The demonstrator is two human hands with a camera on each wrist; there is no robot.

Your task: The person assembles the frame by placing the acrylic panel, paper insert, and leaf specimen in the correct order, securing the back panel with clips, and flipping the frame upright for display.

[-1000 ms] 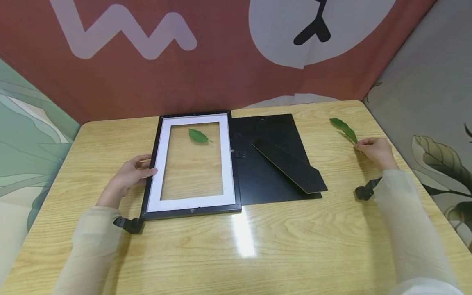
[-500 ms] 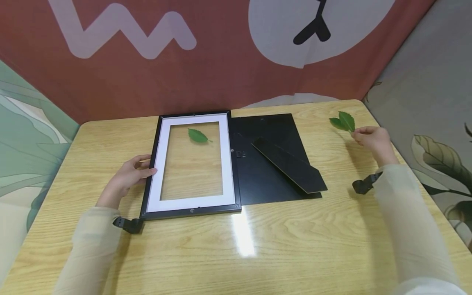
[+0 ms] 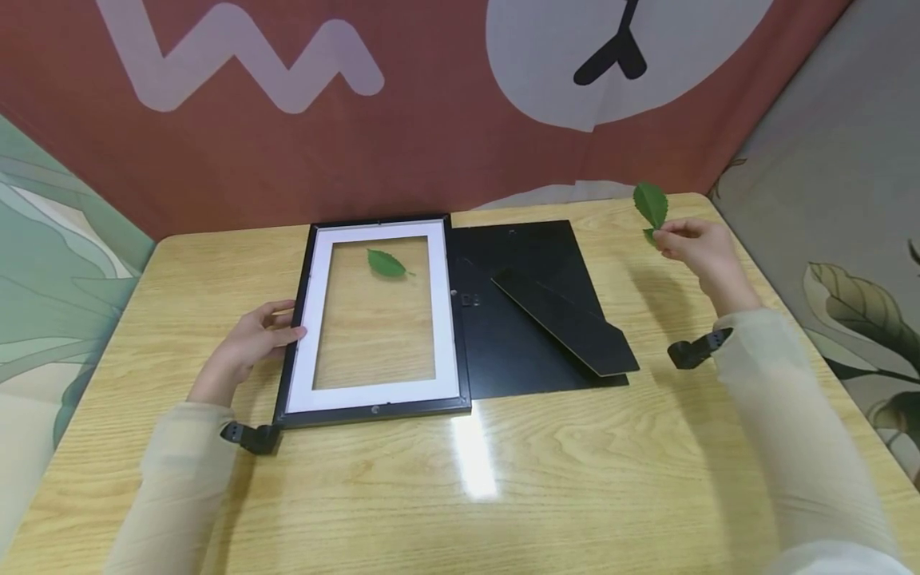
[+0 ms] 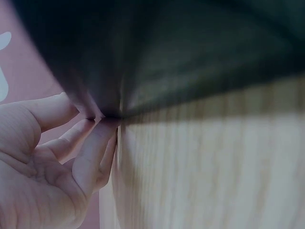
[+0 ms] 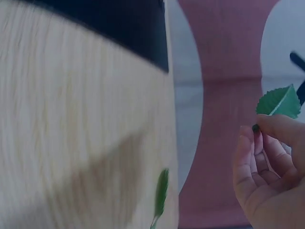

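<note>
A black picture frame [image 3: 388,411] with a white mat [image 3: 442,319] lies on the table. At its left edge my left hand [image 3: 251,337] holds the rim, thumb on top and fingers at the side; the left wrist view shows the fingers [image 4: 90,157] against the edge. One green leaf [image 3: 386,263] lies inside the mat's opening. My right hand [image 3: 697,249] pinches another green leaf [image 3: 650,204] between thumb and fingertips, raised above the table's far right. A further leaf [image 5: 162,193] lies on the table under that hand, mostly hidden in the head view.
Right of the frame lies the black backing board [image 3: 517,359], its easel leg [image 3: 568,323] slanting across it. The wooden table [image 3: 359,495] ends at a red cloth wall [image 3: 431,144] behind. A patterned grey panel [image 3: 826,200] stands at the right.
My right hand has lifted the leaf off the table and carried it up and to the left, leaving another leaf below. The left hand and frame have stayed in place.
</note>
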